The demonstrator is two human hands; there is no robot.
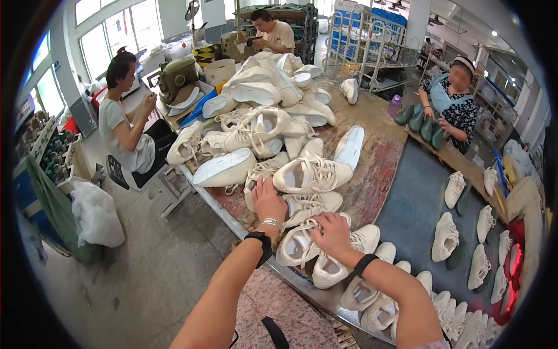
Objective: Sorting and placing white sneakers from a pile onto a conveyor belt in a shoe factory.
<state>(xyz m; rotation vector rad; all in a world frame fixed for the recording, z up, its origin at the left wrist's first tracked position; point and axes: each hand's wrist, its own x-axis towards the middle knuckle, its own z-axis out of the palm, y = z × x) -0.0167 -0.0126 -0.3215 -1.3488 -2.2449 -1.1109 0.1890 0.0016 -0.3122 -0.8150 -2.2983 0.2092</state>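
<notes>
"Tall windows light a workshop, and through the head camera, from my distant seat, I see a scuffed, reddish worktable with a metal edge, beside a smooth blue-grey surface."

"Where are the shoes, and what are the hands doing?"

"I see cream lace-up shoes heaped on the table, with more along its near edge. My view puts the left hand at the front of the heap, its fingers spread a little over the opening of one cream shoe. I cannot tell whether they grip it."

"And the right?"

"I find the right hand lower and nearer, fingers bent over the laced front of a second cream shoe. Its thumb side is partly hidden, so I cannot tell how firmly it holds."

"How do the arms lie?"

"Both rise from my lower edge, bare. The left forearm slants up and rightward, with a silver bracelet and a black band at the wrist. The right slants up and leftward, wearing a narrower black band. Both backs of the hands face me."

"Textures?"

"I make out matte uppers, rounded toes, loose flat laces, and pale, smooth soles on the upturned shoe and others in the heap."
</notes>
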